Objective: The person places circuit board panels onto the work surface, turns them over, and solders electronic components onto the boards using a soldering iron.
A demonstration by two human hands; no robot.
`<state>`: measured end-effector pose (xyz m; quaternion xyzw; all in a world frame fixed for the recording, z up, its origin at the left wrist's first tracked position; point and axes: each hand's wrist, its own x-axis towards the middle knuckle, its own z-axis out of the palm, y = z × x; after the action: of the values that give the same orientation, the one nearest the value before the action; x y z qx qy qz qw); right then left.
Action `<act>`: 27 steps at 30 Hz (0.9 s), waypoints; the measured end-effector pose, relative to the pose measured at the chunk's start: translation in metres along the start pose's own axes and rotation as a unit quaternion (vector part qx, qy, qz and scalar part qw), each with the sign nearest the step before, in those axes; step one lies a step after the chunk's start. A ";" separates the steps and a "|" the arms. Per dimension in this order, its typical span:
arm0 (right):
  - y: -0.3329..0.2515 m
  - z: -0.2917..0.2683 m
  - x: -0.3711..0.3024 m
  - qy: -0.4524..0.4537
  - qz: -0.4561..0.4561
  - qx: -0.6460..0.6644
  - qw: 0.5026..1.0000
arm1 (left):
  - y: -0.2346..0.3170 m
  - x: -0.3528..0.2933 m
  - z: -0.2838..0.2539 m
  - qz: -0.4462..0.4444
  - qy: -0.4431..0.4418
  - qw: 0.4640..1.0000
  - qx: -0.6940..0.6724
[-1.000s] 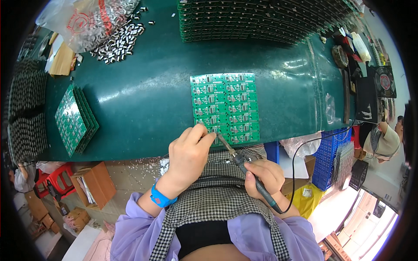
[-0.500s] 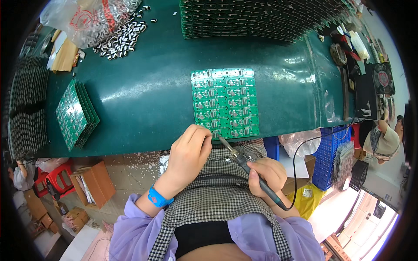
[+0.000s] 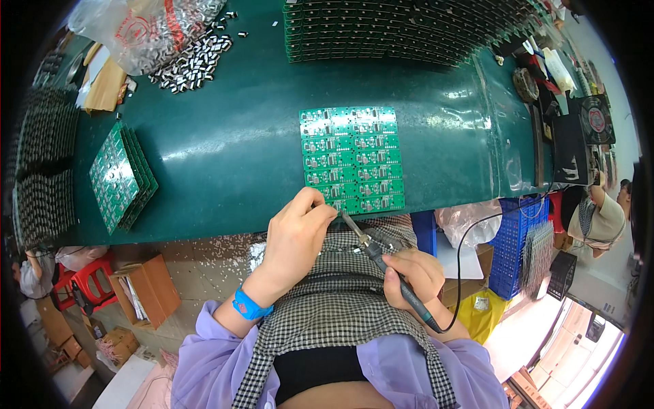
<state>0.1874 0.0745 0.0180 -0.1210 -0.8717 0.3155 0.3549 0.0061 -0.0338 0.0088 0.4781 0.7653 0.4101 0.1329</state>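
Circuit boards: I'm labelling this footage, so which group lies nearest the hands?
The flat panel, by the left hand and the soldering iron in the right hand. The left stack and far-side rows sit away from both.

my table (image 3: 225,184) has a dark green, glossy top. before me lies a green circuit board panel (image 3: 354,157) at the near edge. to my left sits a stack of panels (image 3: 114,180); farther off, a heap of metal parts (image 3: 191,68) lies beside a see-through bag (image 3: 139,41), and rows of boards (image 3: 381,34) line the far side.
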 end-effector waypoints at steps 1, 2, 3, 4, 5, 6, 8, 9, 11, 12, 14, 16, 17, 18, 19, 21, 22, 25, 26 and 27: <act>0.000 -0.001 -0.001 0.000 -0.001 -0.001 1.000 | 0.000 0.000 -0.001 -0.002 -0.006 1.000 0.007; -0.001 -0.004 -0.001 -0.003 -0.009 -0.006 1.000 | 0.001 -0.001 -0.002 -0.006 -0.016 1.000 0.010; -0.002 -0.009 -0.002 -0.017 -0.008 -0.015 1.000 | 0.002 -0.001 -0.004 -0.003 -0.009 1.000 0.014; -0.003 -0.012 -0.002 -0.006 -0.017 -0.012 1.000 | 0.002 -0.002 -0.007 0.014 0.004 1.000 0.003; -0.005 -0.017 -0.003 0.013 -0.019 -0.019 1.000 | 0.003 -0.003 -0.010 0.030 0.018 0.999 -0.008; -0.005 -0.021 -0.003 0.045 -0.022 -0.018 0.999 | 0.003 -0.005 -0.012 0.029 0.019 0.999 -0.007; -0.002 -0.023 -0.004 0.006 0.021 -0.036 0.999 | 0.004 -0.008 -0.018 -0.098 0.060 0.993 0.015; 0.006 -0.016 -0.002 0.056 0.058 -0.021 0.997 | 0.002 -0.007 -0.021 -0.162 0.044 0.985 0.040; 0.026 -0.001 0.001 0.104 0.105 -0.036 0.988 | -0.001 -0.005 -0.020 -0.179 0.015 0.983 0.030; 0.035 0.006 0.002 0.089 0.136 -0.071 0.984 | -0.003 -0.003 -0.018 -0.199 -0.010 0.980 0.025; 0.045 0.017 0.004 0.051 0.216 -0.041 0.974 | -0.006 -0.001 -0.011 -0.193 -0.022 0.981 0.015; 0.043 0.026 0.006 0.062 0.179 -0.047 0.981 | -0.008 -0.003 -0.008 -0.178 -0.017 0.983 -0.046; 0.037 0.029 0.005 0.068 0.230 0.008 0.971 | -0.007 -0.005 -0.008 -0.164 0.037 0.978 -0.123; 0.031 0.033 0.007 0.086 0.263 0.050 0.960 | -0.007 -0.007 -0.012 -0.169 0.059 0.963 -0.201; 0.025 0.034 0.008 0.088 0.264 0.073 0.958 | -0.006 -0.014 -0.019 -0.191 0.071 0.930 -0.305; 0.014 0.033 0.011 0.079 0.153 0.103 0.980 | -0.004 -0.027 -0.041 -0.233 0.071 0.830 -0.502; 0.013 0.034 0.014 0.084 0.098 0.131 0.983 | -0.005 -0.033 -0.056 -0.227 0.102 0.837 -0.488; 0.013 0.019 0.020 0.070 0.063 0.137 0.986 | -0.018 -0.061 -0.122 -0.266 0.257 0.809 -0.458; 0.016 0.012 0.022 0.096 0.063 0.109 0.987 | -0.026 -0.069 -0.146 -0.250 0.317 0.814 -0.418; 0.018 0.005 0.026 0.109 0.057 0.061 0.991 | -0.035 -0.076 -0.168 -0.236 0.370 0.813 -0.382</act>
<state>0.1648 0.0973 0.0173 -0.1828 -0.7986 0.3724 0.4360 -0.0776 -0.1889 0.0738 0.0058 0.6279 0.7712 0.1044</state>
